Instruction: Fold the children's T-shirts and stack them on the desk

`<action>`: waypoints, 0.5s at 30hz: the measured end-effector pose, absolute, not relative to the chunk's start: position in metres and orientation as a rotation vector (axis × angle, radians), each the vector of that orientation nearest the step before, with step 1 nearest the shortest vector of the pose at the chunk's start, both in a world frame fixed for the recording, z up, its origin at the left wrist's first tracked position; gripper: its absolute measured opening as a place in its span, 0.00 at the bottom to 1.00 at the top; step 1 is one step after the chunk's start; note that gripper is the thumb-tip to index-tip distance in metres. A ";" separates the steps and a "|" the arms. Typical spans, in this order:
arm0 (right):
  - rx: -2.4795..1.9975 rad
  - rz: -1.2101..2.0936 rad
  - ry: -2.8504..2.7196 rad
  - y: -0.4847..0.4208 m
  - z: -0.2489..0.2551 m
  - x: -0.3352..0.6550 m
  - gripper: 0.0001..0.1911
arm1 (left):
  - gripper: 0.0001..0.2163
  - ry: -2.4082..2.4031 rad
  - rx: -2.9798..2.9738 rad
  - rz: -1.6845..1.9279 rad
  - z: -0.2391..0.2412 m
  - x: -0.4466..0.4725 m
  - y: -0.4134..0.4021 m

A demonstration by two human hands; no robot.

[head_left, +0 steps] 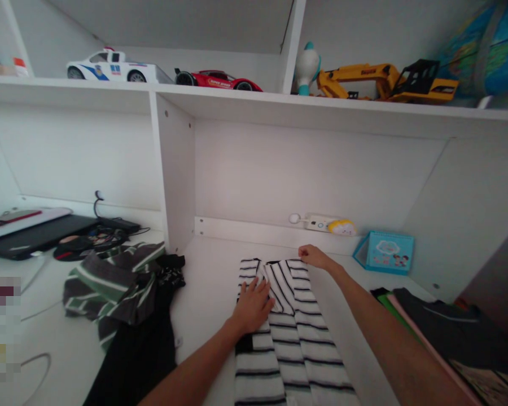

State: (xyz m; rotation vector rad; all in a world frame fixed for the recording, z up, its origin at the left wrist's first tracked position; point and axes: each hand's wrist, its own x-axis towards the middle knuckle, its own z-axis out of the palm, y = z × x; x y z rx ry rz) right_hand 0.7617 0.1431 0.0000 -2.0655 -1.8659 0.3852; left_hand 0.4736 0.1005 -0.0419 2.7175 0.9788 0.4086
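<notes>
A white garment with black stripes [294, 344] lies lengthwise on the white desk [207, 293], its sides folded in toward the middle. My left hand [253, 307] rests flat on its left folded part, fingers spread. My right hand [314, 256] is at the garment's far right corner, fingers pinched on the fabric edge.
A heap of green-striped and black clothes [122, 287] lies to the left. Folded dark clothes [444, 327] are stacked at the right. A blue box [387, 252] and a power strip [322, 224] sit at the back wall. Toy cars [114, 66] and a yellow excavator [385, 82] stand on the shelf above. A laptop [29, 231] is far left.
</notes>
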 end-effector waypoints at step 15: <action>-2.044 -0.132 -1.611 0.114 -0.031 0.722 0.10 | 0.21 1.000 2.595 0.541 -0.048 0.476 0.107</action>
